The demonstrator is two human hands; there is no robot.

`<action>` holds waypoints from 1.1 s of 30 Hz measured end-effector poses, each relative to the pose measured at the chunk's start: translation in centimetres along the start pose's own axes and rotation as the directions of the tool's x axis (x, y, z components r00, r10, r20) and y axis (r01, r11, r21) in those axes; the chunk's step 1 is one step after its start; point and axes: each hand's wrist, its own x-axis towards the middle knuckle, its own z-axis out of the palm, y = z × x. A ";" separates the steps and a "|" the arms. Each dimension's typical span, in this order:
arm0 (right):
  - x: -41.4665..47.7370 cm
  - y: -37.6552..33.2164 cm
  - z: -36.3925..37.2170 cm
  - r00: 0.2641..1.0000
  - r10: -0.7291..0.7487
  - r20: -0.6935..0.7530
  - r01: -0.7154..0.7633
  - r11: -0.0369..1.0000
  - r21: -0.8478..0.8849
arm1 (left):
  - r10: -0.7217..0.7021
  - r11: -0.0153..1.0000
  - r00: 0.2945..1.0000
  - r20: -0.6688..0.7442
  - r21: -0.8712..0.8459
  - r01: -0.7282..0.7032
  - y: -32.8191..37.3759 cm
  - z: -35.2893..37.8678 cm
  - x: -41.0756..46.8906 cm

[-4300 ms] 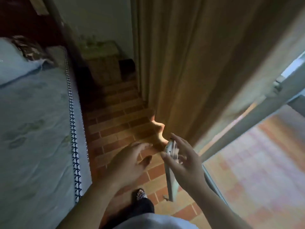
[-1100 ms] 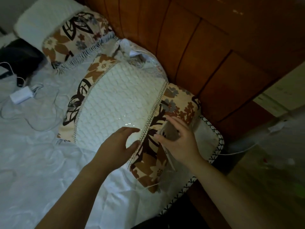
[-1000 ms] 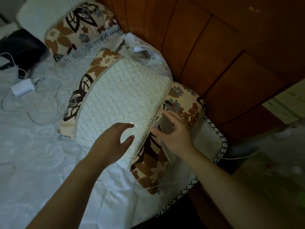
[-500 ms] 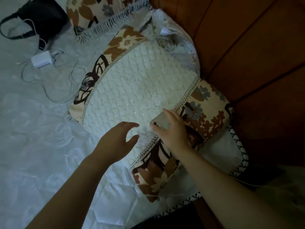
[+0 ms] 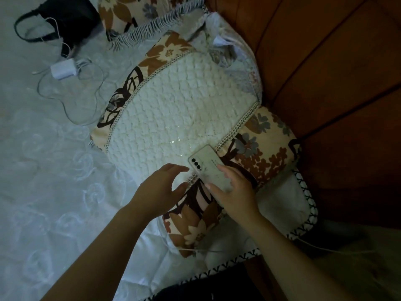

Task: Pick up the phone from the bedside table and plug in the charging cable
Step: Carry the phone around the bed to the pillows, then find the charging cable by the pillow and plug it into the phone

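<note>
A pale phone (image 5: 205,165) lies back-up on the near edge of a quilted floral pillow (image 5: 178,114), its camera lenses showing. My right hand (image 5: 233,192) covers its lower end, with the thumb on one side and the fingers on the other. My left hand (image 5: 159,189) hovers just left of it, fingers apart, holding nothing. A thin white cable (image 5: 208,250) runs along the bed edge below the pillow and off to the right. A white charger brick (image 5: 63,69) with a looped cord lies on the sheet at upper left.
The white embroidered bedsheet (image 5: 43,192) fills the left. A second floral pillow (image 5: 134,16) and a black bag (image 5: 63,16) sit at the top. The dark wooden headboard (image 5: 325,83) rises on the right.
My view went from the curtain and brick floor to the bed. Over the last second my right hand has lowered the phone flat onto the pillow, its back now showing. My left hand stays beside it.
</note>
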 end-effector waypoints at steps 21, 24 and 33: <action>-13.7 0.4 17.7 0.986 0.063 0.153 -0.042 0.989 -0.142 | 0.003 1.000 0.996 0.084 -0.001 -0.003 -17.0 1.5 -15.8; -13.0 0.8 20.6 0.989 0.052 0.139 -0.025 0.982 -0.185 | -0.002 1.000 0.996 0.087 0.006 0.002 -20.1 2.3 -16.1; -8.1 6.0 28.3 0.934 0.232 0.273 -0.020 0.794 -0.607 | -0.048 0.998 0.990 0.133 -0.023 0.051 -26.9 6.2 -13.8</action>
